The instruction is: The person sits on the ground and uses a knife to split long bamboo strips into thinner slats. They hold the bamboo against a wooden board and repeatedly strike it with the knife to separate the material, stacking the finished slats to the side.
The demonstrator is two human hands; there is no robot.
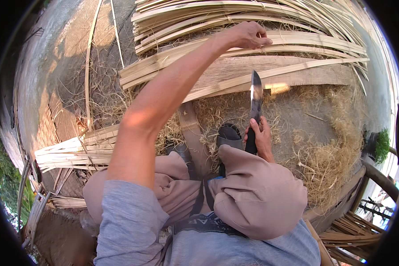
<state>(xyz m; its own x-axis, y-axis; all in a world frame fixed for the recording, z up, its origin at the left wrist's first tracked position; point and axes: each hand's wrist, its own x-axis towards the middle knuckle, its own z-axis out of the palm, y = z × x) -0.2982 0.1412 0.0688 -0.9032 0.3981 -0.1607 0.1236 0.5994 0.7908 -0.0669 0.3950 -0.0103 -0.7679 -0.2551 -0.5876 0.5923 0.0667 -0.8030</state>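
Observation:
My left hand (251,36) reaches far forward over a pile of pale split bamboo strips (306,39). Its fingers are bent and drawn together at the near side of the pile; whatever lies between them is too small or hidden to make out. My right hand (262,136) is closed round the black handle of a large knife (256,95), whose dark blade points forward, away from me. Just past the blade's tip, a single long bamboo strip (279,72) lies slantwise across a flat wooden board (314,66).
More strips (75,148) are bundled at the left by my knee. Curled shavings (332,146) cover the ground at the right. A plank (193,137) runs between my feet, beside a dark sandal (230,133). Brown strips (352,235) are stacked at the lower right.

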